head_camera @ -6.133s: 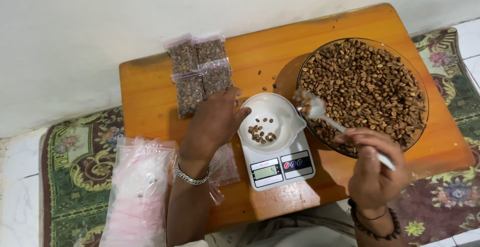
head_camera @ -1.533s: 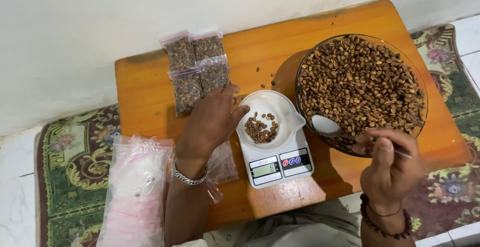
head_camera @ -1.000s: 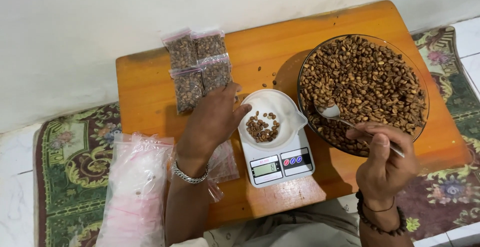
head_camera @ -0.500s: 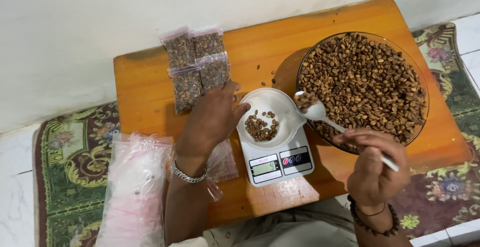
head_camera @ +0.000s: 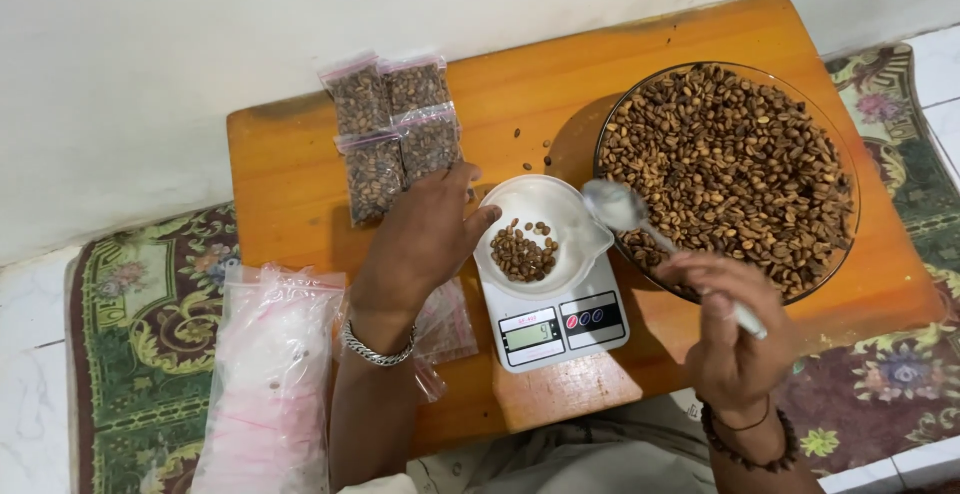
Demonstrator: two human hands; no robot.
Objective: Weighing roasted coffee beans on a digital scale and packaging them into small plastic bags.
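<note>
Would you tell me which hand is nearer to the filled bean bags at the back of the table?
Left. The left hand lies just below the filled bean bags; the right hand holds a spoon across the table.

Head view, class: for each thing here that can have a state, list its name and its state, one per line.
White dish: on the scale, partly filled with beans.
Scale: switched on.
Spoon: empty, held over the dish rim.
Glass bowl: full of beans.
Four small bags: filled, sealed.
Left hand: steadying the dish.
Right hand: gripping the spoon.
</note>
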